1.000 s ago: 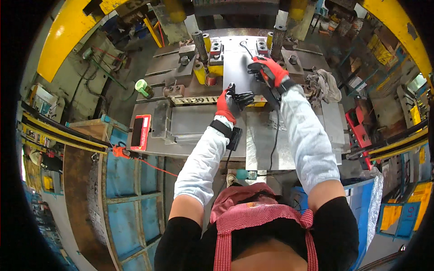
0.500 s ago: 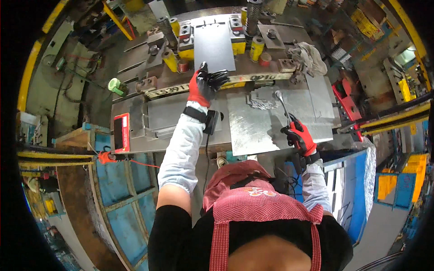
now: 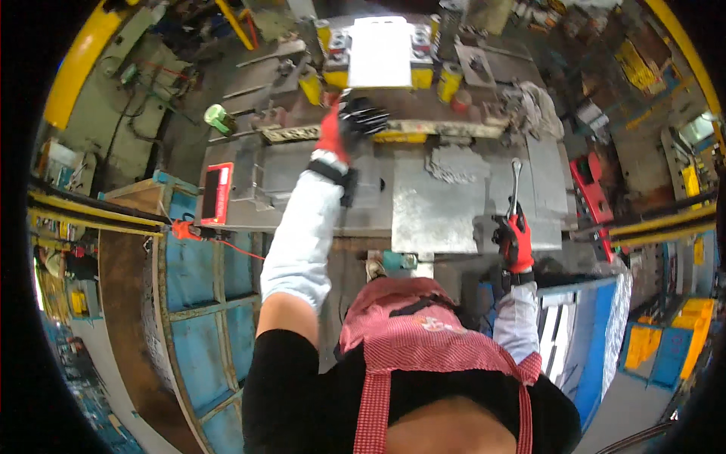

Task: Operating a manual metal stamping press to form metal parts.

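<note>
My left hand (image 3: pixel 357 122), in a red and black glove, is blurred but its fingers look stretched out, with nothing in them. It hovers over the front edge of a die base (image 3: pixel 423 113), just below a flat metal sheet (image 3: pixel 378 54) that shines white under the light. The sheet lies between the yellow blocks of the die. My right hand (image 3: pixel 516 240), gloved alike, is closed around the handle of a long shiny wrench (image 3: pixel 516 185), its rounded head pointing away from me. Under the wrench lie flat metal plates (image 3: pixel 435 212).
Small cut metal pieces (image 3: pixel 457 163) are heaped on the plate. A grey rag (image 3: pixel 541 110) sits at the die's right end. Left are a red-framed dark panel (image 3: pixel 217 193) and a green cup-like container (image 3: pixel 219 117). Yellow posts (image 3: pixel 309 85) stand around the die.
The metal sheet has slid farther in between the die blocks, away from me. My left hand is now apart from it. The wrench has swung more upright, and the whole view has shifted.
</note>
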Available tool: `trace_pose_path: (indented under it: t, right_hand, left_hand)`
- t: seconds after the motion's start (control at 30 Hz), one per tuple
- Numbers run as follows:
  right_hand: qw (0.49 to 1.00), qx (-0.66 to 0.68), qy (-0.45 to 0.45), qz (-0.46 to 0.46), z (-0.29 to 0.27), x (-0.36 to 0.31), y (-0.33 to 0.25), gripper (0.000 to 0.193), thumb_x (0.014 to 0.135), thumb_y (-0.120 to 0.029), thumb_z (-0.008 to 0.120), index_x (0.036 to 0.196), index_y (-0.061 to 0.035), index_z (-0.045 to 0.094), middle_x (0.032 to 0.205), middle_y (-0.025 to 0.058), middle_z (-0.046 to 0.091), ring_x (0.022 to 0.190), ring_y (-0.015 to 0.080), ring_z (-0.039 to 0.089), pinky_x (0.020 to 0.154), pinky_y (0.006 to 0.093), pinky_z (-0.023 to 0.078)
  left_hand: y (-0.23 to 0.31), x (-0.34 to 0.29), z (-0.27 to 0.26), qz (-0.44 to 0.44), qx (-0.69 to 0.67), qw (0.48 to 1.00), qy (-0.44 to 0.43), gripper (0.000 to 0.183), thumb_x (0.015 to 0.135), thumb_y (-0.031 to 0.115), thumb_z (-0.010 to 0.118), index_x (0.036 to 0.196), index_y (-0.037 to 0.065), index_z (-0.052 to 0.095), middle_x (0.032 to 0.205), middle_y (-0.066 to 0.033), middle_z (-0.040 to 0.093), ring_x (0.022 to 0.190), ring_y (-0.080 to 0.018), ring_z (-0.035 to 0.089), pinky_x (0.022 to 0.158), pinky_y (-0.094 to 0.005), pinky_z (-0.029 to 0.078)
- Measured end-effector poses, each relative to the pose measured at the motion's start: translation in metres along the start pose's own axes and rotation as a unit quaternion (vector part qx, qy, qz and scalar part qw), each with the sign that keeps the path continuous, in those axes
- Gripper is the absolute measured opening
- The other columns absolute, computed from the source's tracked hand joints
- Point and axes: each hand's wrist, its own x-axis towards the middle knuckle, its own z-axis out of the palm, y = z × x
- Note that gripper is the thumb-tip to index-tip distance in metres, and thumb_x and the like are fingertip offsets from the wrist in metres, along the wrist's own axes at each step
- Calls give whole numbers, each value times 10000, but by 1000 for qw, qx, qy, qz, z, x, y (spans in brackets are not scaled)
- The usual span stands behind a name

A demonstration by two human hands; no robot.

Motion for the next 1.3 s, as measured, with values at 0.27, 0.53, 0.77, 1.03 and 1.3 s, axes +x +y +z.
trace_pose_path:
  t: [0.27, 0.53, 0.77, 1.03, 1.3]
  right_hand:
    - [993, -90, 79, -21, -61, 11, 34, 295, 784, -163, 575, 1049, -62, 495, 635, -1, 495, 478, 98, 444, 442, 235, 378]
    - [999, 33, -7, 26, -60, 9, 27, 230, 800, -198, 543, 967, -118, 406, 644, 54, 498, 473, 141, 462, 393, 271, 369]
    - [998, 46, 2, 32, -63, 10, 31, 145, 805, -171, 536, 795, -83, 421, 619, 53, 499, 467, 160, 470, 436, 291, 418]
    - [996, 87, -3, 20, -65, 13, 34, 153, 802, -150, 540, 768, -96, 401, 583, 39, 446, 449, 145, 406, 431, 301, 360]
    - [989, 142, -29, 27, -65, 13, 36, 176, 785, -78, 535, 871, -110, 384, 602, 38, 434, 438, 133, 392, 398, 287, 341]
  left_hand:
    - [-70, -197, -34, -31, 620, 731, 284, 420, 789, 273, 567, 1164, 97, 500, 1160, -132, 511, 1027, -291, 509, 851, -415, 411]
    - [-98, -205, -54, -167, 836, 498, 162, 496, 771, 322, 523, 1242, 210, 417, 1304, -103, 387, 1221, -336, 321, 1037, -467, 155]
    - [-92, -198, -61, -226, 777, 563, 169, 468, 773, 338, 528, 1222, 233, 450, 1352, -58, 330, 1252, -284, 286, 1039, -465, 156]
    - [-96, -199, -65, -222, 789, 549, 163, 481, 769, 354, 528, 1231, 253, 438, 1356, -44, 325, 1275, -267, 244, 1046, -445, 156]
    - [-99, -203, -69, -168, 835, 496, 169, 459, 760, 302, 552, 1207, 249, 464, 1289, -77, 411, 1156, -278, 414, 960, -381, 332]
